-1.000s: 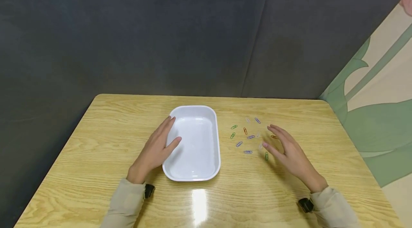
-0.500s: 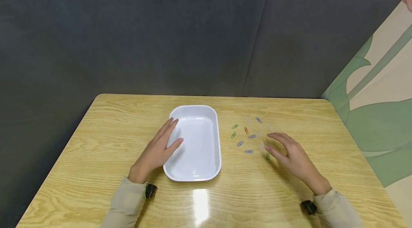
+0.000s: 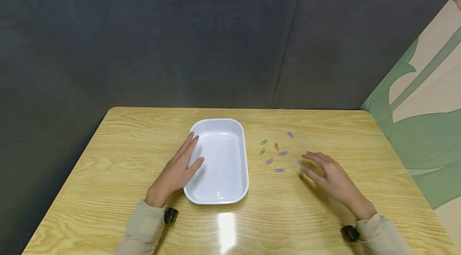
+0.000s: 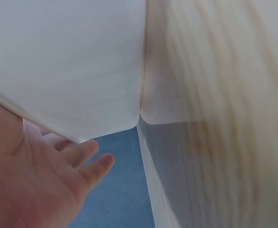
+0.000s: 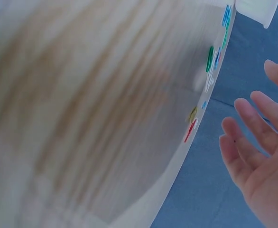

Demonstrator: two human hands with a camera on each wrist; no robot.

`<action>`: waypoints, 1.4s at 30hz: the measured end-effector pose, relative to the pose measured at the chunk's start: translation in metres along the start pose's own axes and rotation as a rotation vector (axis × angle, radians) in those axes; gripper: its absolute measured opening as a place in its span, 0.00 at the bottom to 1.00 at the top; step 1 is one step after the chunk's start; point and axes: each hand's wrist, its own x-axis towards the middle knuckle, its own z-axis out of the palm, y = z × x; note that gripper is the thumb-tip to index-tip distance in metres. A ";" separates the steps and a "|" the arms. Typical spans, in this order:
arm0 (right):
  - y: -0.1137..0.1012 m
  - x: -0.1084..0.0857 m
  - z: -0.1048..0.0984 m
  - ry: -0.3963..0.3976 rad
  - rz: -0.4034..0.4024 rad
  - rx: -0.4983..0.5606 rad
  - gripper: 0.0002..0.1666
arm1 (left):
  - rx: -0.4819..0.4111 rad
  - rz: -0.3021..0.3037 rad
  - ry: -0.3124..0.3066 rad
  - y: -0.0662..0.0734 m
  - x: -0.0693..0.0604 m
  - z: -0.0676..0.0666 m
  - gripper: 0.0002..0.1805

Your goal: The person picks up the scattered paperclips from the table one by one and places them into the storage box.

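My left hand (image 3: 174, 173) lies along the left rim of a white rectangular tray (image 3: 219, 163), fingers stretched out and thumb over the inside. In the left wrist view, the fingers (image 4: 94, 171) are beside the tray's wall (image 4: 82, 61). My right hand (image 3: 333, 177) hovers above the right side of scattered paper clips, thumb and fingers apart, holding nothing. Below its thumb is a green paper clip (image 3: 301, 175). A red paper clip (image 5: 190, 130) and a yellowish paper clip (image 5: 192, 114) lie near it in the right wrist view.
Several more clips lie between tray and right hand, including a purple paper clip (image 3: 279, 170), a red-orange paper clip (image 3: 276, 146) and a pale paper clip (image 3: 303, 143). The wooden table (image 3: 119, 159) ends at a dark curtain (image 3: 201, 47); a patterned wall (image 3: 428, 135) stands right.
My right hand has drawn slightly right and toward me, uncovering a pale paper clip. The left hand stays at the tray's rim, and the tray is still.
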 end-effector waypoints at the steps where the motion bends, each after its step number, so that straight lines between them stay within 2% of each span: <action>1: 0.001 0.000 0.000 -0.004 0.002 0.000 0.24 | -0.002 -0.004 -0.002 0.000 0.000 0.000 0.38; 11: 0.007 -0.003 0.000 -0.047 0.026 -0.026 0.24 | 0.013 -0.005 -0.020 -0.002 0.002 0.000 0.38; 18: 0.008 -0.004 0.000 -0.097 0.045 -0.009 0.24 | 0.025 0.001 -0.004 -0.002 0.003 0.000 0.39; 29: 0.009 -0.002 -0.001 -0.118 0.021 0.001 0.20 | 0.029 -0.002 0.003 -0.001 0.001 0.000 0.38; 34: 0.010 -0.001 -0.001 -0.151 0.030 0.022 0.20 | 0.043 -0.002 0.010 -0.001 0.002 0.000 0.38; 42: 0.009 -0.001 -0.002 -0.199 0.055 0.029 0.22 | 0.112 0.031 0.043 0.000 0.002 0.000 0.38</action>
